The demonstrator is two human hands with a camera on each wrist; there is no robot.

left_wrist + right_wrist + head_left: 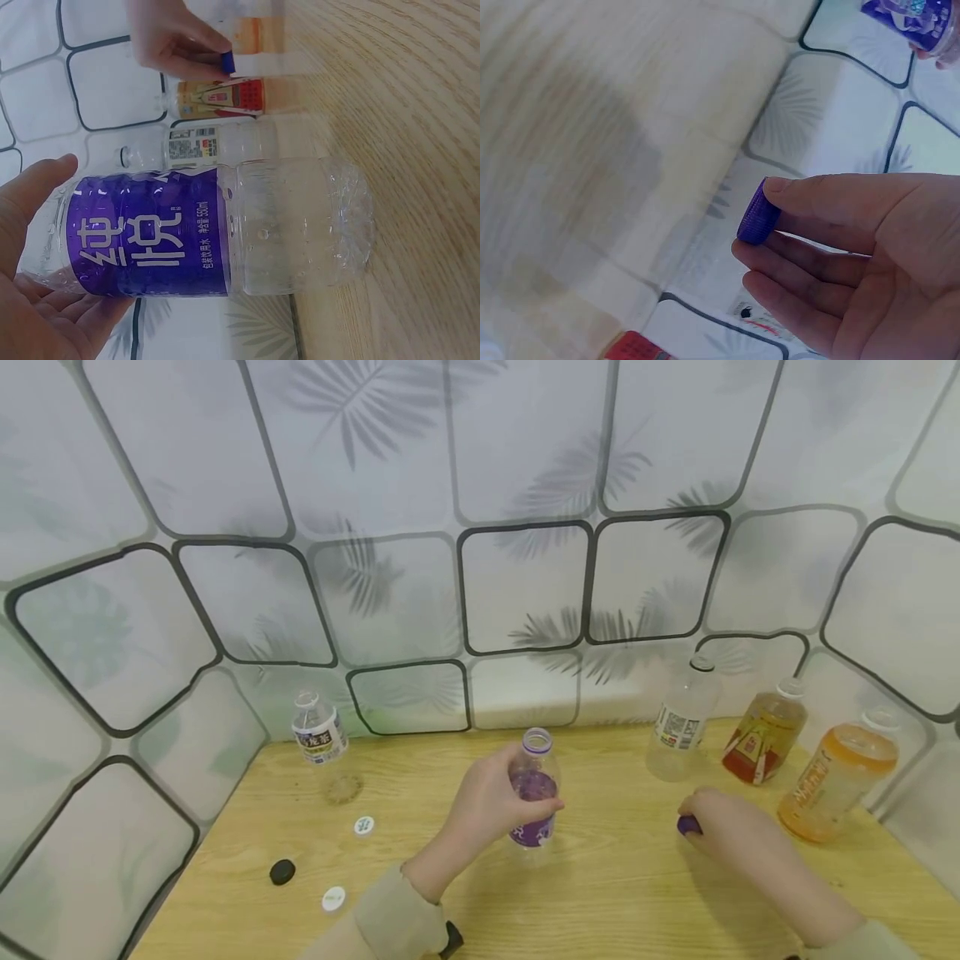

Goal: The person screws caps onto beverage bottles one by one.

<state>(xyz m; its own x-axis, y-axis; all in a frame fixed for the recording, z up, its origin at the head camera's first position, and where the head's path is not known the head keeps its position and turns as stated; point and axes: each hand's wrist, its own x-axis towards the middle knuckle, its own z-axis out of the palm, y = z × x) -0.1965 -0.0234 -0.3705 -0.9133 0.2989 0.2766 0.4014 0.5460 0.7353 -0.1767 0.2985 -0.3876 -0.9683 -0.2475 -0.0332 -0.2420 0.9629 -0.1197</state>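
Observation:
My left hand (487,797) grips a clear plastic water bottle (292,225) with a purple label, its thumb and fingers around the upper part. The bottle stands upright at the middle of the table, and its mouth (537,741) is uncapped. To the right, my right hand (731,831) pinches a purple bottle cap (759,216) between thumb and fingertips. In the right wrist view the cap is held edge-on, well apart from the bottle. Both hands are above the wooden tabletop (600,893).
Uncapped bottles stand at the back right: a clear one (678,727), one with a red-yellow label (765,735) and an orange one (836,781). Another clear bottle (321,743) is at the back left. Near it lie a black cap (282,872) and white caps (333,898). A patterned curtain (525,585) hangs behind.

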